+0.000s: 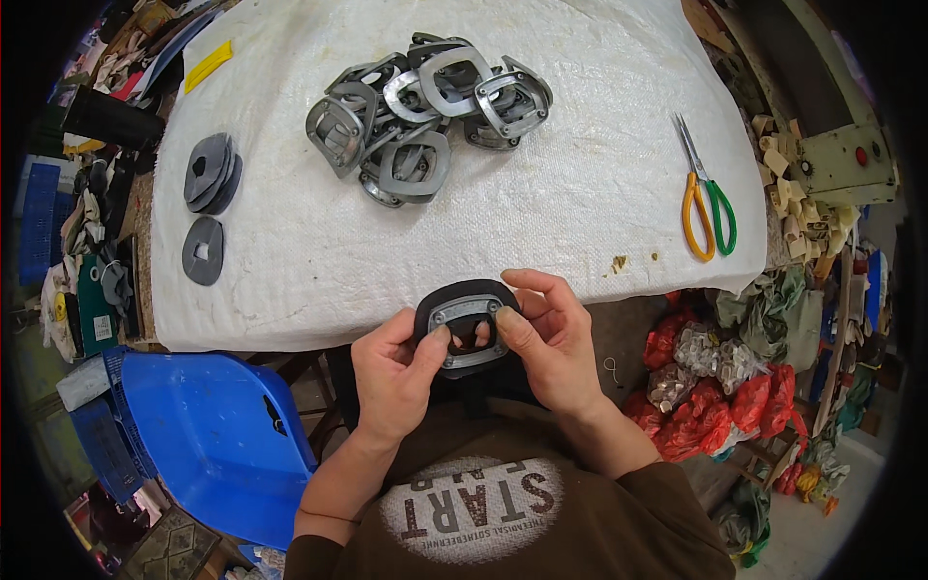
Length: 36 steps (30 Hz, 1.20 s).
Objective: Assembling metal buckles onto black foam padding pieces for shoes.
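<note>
- where is the metal frame (471,362)?
- at the near edge of the bench (590,217), with a dark pad (472,287) behind it.
- which way does it point?
- metal side up, arched end toward the bench. i can't tell its long axis.
- and the fingers?
- left hand (396,365) and right hand (553,348) each pinch one side.
- counts?
- one scissors (707,198) at the bench's right; leftward, one yellow strip (208,66), one single grey disc (203,263). the heap of frames (416,168) is too tangled.
</note>
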Motion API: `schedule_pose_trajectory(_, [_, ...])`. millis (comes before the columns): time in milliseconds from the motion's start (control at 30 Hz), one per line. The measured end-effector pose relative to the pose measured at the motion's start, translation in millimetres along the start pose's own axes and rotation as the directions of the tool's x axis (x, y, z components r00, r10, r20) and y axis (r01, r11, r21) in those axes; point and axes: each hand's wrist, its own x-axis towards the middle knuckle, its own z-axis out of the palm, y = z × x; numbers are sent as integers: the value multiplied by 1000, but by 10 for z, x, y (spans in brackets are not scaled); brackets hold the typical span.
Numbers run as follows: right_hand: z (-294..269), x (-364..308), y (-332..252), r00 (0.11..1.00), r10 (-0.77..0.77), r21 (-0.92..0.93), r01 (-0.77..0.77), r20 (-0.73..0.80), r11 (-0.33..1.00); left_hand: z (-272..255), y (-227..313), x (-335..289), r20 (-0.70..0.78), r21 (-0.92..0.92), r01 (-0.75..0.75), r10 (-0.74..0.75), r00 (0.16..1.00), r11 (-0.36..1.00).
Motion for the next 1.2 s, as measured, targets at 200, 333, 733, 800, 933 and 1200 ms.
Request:
schedule_pose_trajectory(200, [38, -15, -18, 997, 71, 236, -68, -2, 969, -43, 32, 16, 54, -65, 51, -47, 997, 997])
schedule_pose_trajectory(333, [20, -10, 23, 991, 113, 412, -133, 73, 901, -55, 33, 33, 72, -86, 69, -63, 995, 994])
schedule_pose_trajectory(733, [-26, 14, 34, 952, 227, 597, -304, 203, 742, -77, 35, -11, 116, -84, 130, -120, 986, 988])
schedule_pose_trajectory(800, [43, 3, -3, 950, 229, 567, -310, 211, 763, -87, 56, -38, 130, -190, 221, -199, 971, 956])
schedule_pose_trajectory(933, [-38, -6, 43, 945, 234, 609, -327, 230, 723, -7, 55, -48, 119, -208, 226, -205, 972, 952])
schedule_pose_trajectory(1200, [48, -13, -60, 909, 356, 699, -399, 217, 593, 4, 85, -19, 120, -161, 221, -203, 972, 962])
